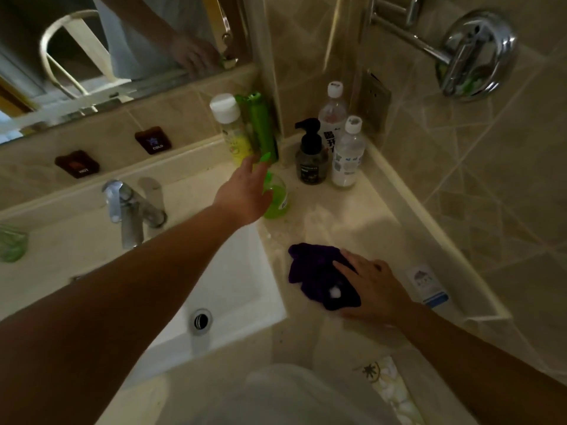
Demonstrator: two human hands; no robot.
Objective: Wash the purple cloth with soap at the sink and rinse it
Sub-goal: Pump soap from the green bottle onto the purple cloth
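Observation:
The purple cloth (316, 273) lies crumpled on the beige counter right of the white sink (233, 289), with a small blob of white foam on it. My right hand (371, 286) rests flat on the cloth's right edge, fingers spread. My left hand (247, 191) reaches across the sink to a green soap dispenser (276, 196) at the counter's back. Its fingers are at the green pump top, and I cannot tell whether they grip it. The chrome tap (129, 210) stands behind the basin; no water is running.
Bottles crowd the back corner: a white-capped yellow bottle (230, 130), a tall green bottle (260, 127), a black pump bottle (311, 157) and two clear water bottles (346, 154). A small white and blue box (428, 285) lies against the right wall. A chrome rail (429, 41) juts out above.

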